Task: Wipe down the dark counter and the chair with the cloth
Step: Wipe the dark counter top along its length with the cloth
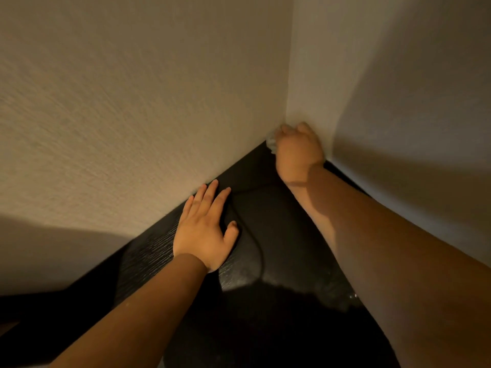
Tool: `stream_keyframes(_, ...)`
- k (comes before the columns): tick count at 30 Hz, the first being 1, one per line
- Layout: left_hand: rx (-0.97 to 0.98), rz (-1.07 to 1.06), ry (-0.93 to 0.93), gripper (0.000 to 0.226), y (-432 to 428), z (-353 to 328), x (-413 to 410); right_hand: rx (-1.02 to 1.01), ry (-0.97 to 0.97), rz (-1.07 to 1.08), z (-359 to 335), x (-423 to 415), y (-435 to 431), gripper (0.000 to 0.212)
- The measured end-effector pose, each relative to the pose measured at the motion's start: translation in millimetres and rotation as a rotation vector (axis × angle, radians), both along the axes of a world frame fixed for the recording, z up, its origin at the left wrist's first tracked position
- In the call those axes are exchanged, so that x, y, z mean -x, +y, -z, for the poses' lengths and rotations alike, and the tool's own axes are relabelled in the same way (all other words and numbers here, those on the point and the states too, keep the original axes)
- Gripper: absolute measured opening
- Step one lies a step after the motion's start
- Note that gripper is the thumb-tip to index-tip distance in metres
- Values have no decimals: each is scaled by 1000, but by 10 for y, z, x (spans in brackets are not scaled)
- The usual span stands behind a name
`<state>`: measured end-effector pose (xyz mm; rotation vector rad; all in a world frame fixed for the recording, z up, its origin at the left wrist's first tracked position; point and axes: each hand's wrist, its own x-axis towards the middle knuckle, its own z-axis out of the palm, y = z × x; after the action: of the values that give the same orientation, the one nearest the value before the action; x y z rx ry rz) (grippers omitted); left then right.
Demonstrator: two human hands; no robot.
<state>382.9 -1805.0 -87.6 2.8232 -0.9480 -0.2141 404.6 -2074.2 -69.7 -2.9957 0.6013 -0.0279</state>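
Note:
The dark counter point(281, 235) runs into a corner between two pale walls. My right hand point(297, 152) is pushed deep into that corner, fingers closed on a pale cloth point(271, 141) of which only a small bunched edge shows at the hand's left. My left hand point(204, 229) lies flat on the counter near the left wall, palm down with fingers spread, holding nothing. The chair is out of sight.
A thin dark cable point(252, 235) curves across the counter just right of my left hand. Textured walls point(132, 102) close in on the left and right. A damp sheen point(247, 277) shows on the counter nearer me, and my shadow covers the front part.

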Motion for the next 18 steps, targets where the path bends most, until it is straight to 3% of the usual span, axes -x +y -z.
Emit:
stream_keyframes(4,0,6,-4,76,-3,2,1,-97,91,25,8,158,278,60)
stream_keyframes(7,17,5,-4,76,-8,2,-2,-97,128,-24,38,492,501,76)
stream_keyframes(18,17,0,-9,76,-7,4,5,-215,121,-25,-94,227,233,76)
